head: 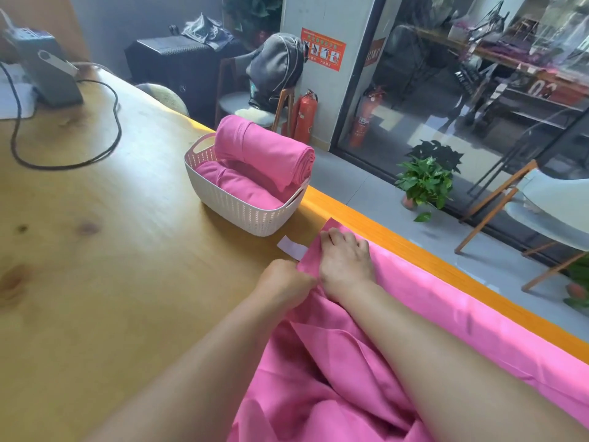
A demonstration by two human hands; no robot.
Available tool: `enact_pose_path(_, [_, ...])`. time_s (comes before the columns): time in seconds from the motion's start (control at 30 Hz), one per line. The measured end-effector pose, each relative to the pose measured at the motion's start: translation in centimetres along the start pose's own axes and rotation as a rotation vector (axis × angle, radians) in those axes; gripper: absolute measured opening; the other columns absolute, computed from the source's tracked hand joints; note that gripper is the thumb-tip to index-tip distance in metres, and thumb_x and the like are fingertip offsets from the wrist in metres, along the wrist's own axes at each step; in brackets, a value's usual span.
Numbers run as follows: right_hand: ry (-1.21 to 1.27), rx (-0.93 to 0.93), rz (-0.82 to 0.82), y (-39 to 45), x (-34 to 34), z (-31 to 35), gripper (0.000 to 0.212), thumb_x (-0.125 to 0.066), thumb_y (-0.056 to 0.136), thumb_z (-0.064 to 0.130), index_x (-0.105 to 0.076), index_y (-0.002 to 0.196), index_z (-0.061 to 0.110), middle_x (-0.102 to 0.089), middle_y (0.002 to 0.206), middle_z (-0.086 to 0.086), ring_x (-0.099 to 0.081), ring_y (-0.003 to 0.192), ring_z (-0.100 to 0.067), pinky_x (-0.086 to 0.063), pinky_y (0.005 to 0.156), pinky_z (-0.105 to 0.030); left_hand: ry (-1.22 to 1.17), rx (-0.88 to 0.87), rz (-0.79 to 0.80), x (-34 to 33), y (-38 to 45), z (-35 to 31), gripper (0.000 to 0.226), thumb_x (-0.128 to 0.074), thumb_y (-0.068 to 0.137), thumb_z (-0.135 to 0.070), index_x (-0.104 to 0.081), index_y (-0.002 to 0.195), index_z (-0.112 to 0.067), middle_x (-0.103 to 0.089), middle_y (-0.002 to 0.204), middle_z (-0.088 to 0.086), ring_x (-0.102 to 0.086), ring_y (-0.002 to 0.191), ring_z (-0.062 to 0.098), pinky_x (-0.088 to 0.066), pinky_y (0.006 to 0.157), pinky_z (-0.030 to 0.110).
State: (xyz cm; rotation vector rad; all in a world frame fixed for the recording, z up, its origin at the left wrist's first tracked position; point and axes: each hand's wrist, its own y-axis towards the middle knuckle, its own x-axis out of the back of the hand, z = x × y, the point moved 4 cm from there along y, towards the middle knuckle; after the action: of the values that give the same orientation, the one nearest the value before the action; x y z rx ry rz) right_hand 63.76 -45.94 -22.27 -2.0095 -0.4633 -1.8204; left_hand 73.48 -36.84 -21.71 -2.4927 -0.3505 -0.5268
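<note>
A large pink cloth [424, 317] lies spread and partly bunched along the right side of a wooden table [105, 256]. My left hand [285, 283] is curled and pinches the cloth's far edge near its corner. Right beside it, my right hand [345, 260] lies on the same end of the cloth with its fingers bent down onto the fabric. A white tag [291, 247] sticks out from under the cloth's corner. Beyond the hands stands a white plastic basket [242, 212] with rolled pink cloths [264, 151] in it, one roll lying on top.
A grey device [47, 70] with a black cable [114, 122] sits at the table's far left. The table's right edge [398, 247] runs close to the cloth. Past it on the floor are chairs, a potted plant [425, 181] and fire extinguishers [306, 116].
</note>
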Motion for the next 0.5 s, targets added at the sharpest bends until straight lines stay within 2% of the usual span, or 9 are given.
enact_pose_path(0.03, [-0.01,0.001,-0.007,0.0,0.0,0.0,0.056,-0.045,0.095,0.025,-0.033,0.149,0.016,-0.039,0.144,-0.001,-0.036,0.13,-0.026,-0.027,0.105,-0.04,-0.084,0.043,0.025,0.0,-0.3,0.4,0.022,-0.06,0.085,-0.015,-0.053,0.066,-0.011,-0.05,0.062,0.004,-0.047,0.054,0.021,-0.037,0.046,0.02])
enact_pose_path(0.1, [-0.012,0.003,-0.018,0.0,0.1,-0.1,0.052,-0.04,0.097,0.022,-0.033,0.149,0.017,-0.039,0.145,-0.001,-0.036,0.13,-0.026,-0.027,0.105,-0.04,-0.367,0.168,0.067,0.1,-0.8,1.5,0.014,-0.055,0.087,-0.008,-0.055,0.074,-0.007,-0.051,0.066,0.011,-0.051,0.058,0.025,-0.049,0.056,0.031])
enact_pose_path(0.13, [-0.012,0.004,-0.013,0.0,0.1,-0.1,0.052,-0.037,0.097,0.019,-0.033,0.149,0.016,-0.038,0.145,-0.002,-0.036,0.13,-0.027,-0.027,0.106,-0.04,-0.504,0.23,0.09,0.0,-1.0,2.0,0.014,-0.053,0.089,-0.005,-0.055,0.076,-0.007,-0.051,0.065,0.012,-0.052,0.057,0.025,-0.051,0.057,0.033])
enact_pose_path(0.2, [-0.019,0.011,0.003,-0.1,0.2,-0.1,0.053,-0.033,0.098,0.017,-0.031,0.15,0.016,-0.038,0.146,-0.002,-0.036,0.131,-0.028,-0.027,0.107,-0.041,-0.662,0.312,0.123,-0.3,-1.4,3.0,0.016,-0.05,0.094,-0.006,-0.053,0.079,-0.01,-0.052,0.063,0.008,-0.052,0.054,0.022,-0.05,0.054,0.029])
enact_pose_path(0.3, [-0.002,0.031,0.032,-0.1,0.5,-0.4,0.047,-0.028,0.103,0.025,-0.033,0.149,0.017,-0.038,0.147,-0.002,-0.035,0.133,-0.028,-0.026,0.108,-0.042,-0.767,0.388,0.106,-0.2,-1.9,4.4,0.009,-0.06,0.093,-0.014,-0.058,0.086,-0.01,-0.055,0.063,0.006,-0.053,0.054,0.019,-0.047,0.056,0.028])
enact_pose_path(0.33, [-0.001,0.043,0.049,-0.2,0.6,-0.6,0.047,-0.027,0.104,0.029,-0.032,0.149,0.017,-0.037,0.148,-0.003,-0.034,0.134,-0.028,-0.026,0.109,-0.042,-0.786,0.397,0.143,-0.2,-2.3,4.6,0.008,-0.065,0.091,-0.018,-0.062,0.09,-0.01,-0.057,0.065,0.006,-0.054,0.055,0.019,-0.048,0.057,0.029])
enact_pose_path(0.43, [-0.011,0.065,0.093,-0.3,0.9,-0.7,0.051,-0.026,0.105,0.035,-0.028,0.152,0.015,-0.033,0.151,-0.003,-0.031,0.137,-0.028,-0.025,0.111,-0.044,-0.781,0.387,0.378,-0.5,-4.1,4.3,0.018,-0.075,0.084,-0.023,-0.068,0.096,-0.012,-0.063,0.078,0.005,-0.058,0.06,0.015,-0.052,0.059,0.027])
enact_pose_path(0.5, [-0.009,0.071,0.104,-0.3,1.0,-0.7,0.053,-0.025,0.105,0.037,-0.026,0.153,0.015,-0.031,0.153,-0.004,-0.028,0.139,-0.028,-0.023,0.112,-0.044,-0.705,0.327,0.481,-0.9,-5.2,4.1,0.018,-0.075,0.082,-0.016,-0.07,0.097,-0.008,-0.062,0.091,0.01,-0.058,0.072,0.018,-0.055,0.071,0.03])
